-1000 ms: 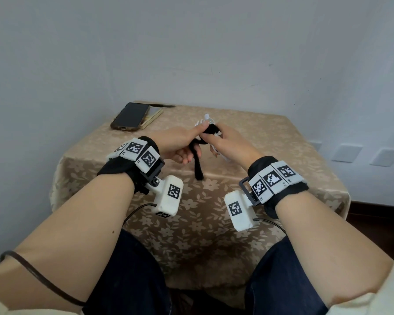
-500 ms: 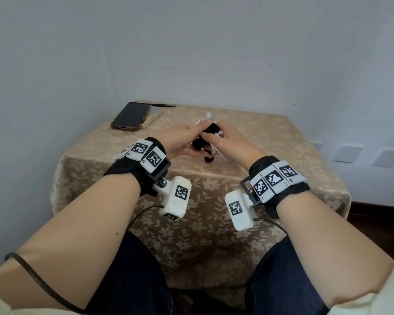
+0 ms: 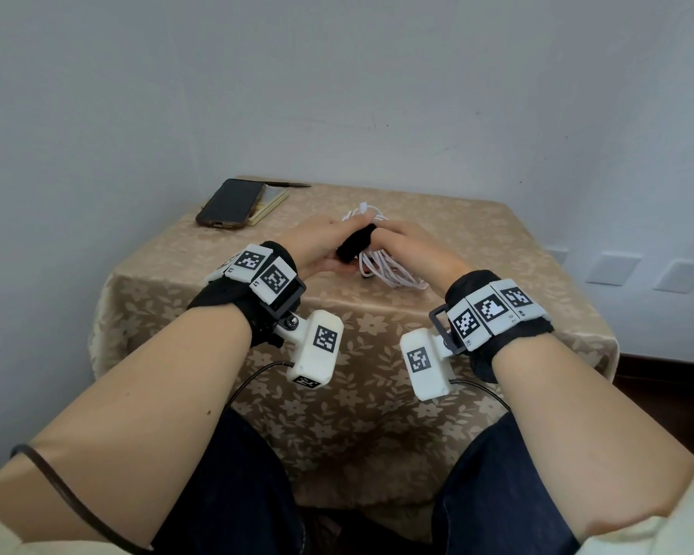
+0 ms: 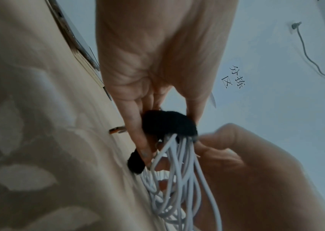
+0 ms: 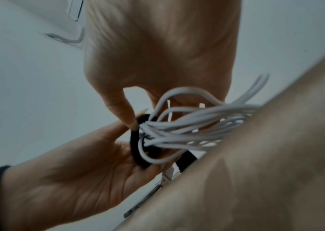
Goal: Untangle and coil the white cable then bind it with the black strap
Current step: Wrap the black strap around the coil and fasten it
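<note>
While we hold the white cable (image 3: 381,270) coil above the surface (image 3: 497,250) near its far edge, our left hand (image 3: 317,246) and right hand (image 3: 413,250) both pinch the black strap (image 3: 355,244) wrapped round it; a loosened pinch could let the strap unwind and the loops spill.

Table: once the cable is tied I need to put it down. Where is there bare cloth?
Bare cloth lies on the table right of the hands, and near the front edge. The back left corner is crowded by the phone on a notebook.
</note>
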